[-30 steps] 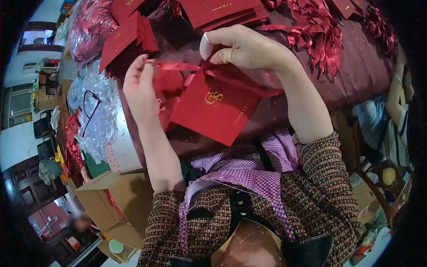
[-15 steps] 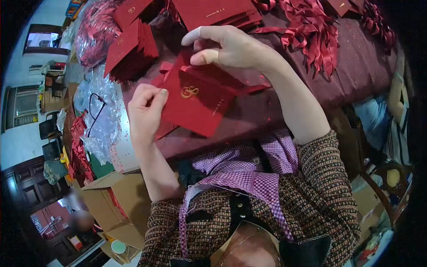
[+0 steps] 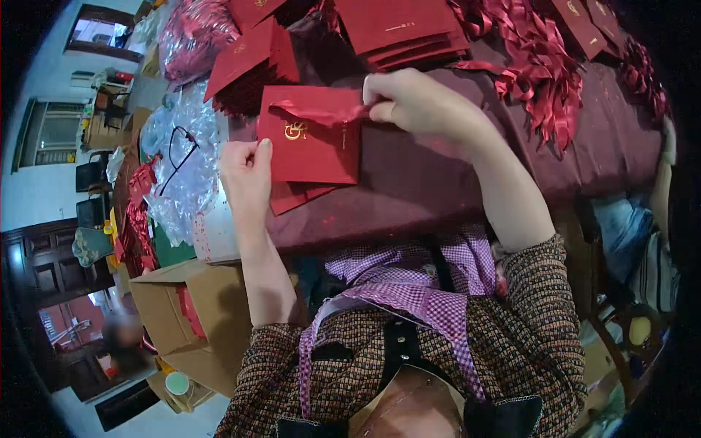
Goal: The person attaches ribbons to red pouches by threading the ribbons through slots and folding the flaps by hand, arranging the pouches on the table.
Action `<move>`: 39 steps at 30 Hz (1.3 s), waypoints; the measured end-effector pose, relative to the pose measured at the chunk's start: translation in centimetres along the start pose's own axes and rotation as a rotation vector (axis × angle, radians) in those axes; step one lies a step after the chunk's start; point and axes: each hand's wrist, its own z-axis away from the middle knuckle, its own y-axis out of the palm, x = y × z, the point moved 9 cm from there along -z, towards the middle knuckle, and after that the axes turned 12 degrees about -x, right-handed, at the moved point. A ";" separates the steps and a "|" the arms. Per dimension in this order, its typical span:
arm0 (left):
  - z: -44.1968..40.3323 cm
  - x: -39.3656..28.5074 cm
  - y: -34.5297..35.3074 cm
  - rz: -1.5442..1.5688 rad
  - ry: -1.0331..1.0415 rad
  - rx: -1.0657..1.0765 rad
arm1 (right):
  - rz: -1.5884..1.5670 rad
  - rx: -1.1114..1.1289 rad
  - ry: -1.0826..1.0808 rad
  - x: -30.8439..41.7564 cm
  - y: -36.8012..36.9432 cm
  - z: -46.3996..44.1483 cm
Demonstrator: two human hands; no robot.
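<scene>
What looks like a flat red paper gift bag (image 3: pixel 315 162), with a gold emblem and small gold lettering, lies on the cloth-covered table. My left hand (image 3: pixel 246 171) is closed in a pinch on its left edge. A red satin ribbon (image 3: pixel 310 112) runs across the upper part of the bag. At the bag's right edge, my right hand (image 3: pixel 420 102) pinches the end of that ribbon between thumb and fingers and holds it taut. Another red paper piece (image 3: pixel 296 196) shows partly from beneath the bag.
Stacks of similar red pieces stand behind, one at the left (image 3: pixel 255 66) and one in the middle (image 3: pixel 401 33). Loose red ribbons (image 3: pixel 537 80) drape at the right. Clear plastic wrap (image 3: pixel 182 197) and a cardboard box (image 3: pixel 212 321) are on my left.
The bag has gone from raised and tilted to lying flatter and squarer. My right hand has moved lower and to the right, drawing the ribbon across. The left hand keeps its pinch.
</scene>
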 end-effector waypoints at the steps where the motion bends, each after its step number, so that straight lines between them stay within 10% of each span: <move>1: 0.1 -0.1 -0.2 -0.007 -0.002 -0.004 | -0.188 0.011 0.060 0.0 -0.3 -0.2; 13: 0.8 1.1 1.5 0.254 -0.370 0.129 | -1.361 0.346 -0.254 6.0 -4.3 1.9; 20: 1.2 0.9 2.5 0.272 -0.419 0.262 | -0.744 0.098 -0.004 2.8 -2.9 0.4; 25: 2.5 0.0 3.5 0.508 -0.535 0.416 | 0.048 -0.389 -0.742 6.4 -2.7 1.2; 29: 2.6 -1.5 3.4 0.551 -0.524 0.437 | -0.180 0.087 -0.403 4.9 3.0 1.0; 33: 2.7 -2.4 3.4 0.662 -0.550 0.433 | -0.389 0.058 -0.057 2.7 4.0 0.6; 39: 2.5 -3.5 3.3 0.678 -0.544 0.426 | -0.303 -0.016 -0.190 2.9 2.9 0.4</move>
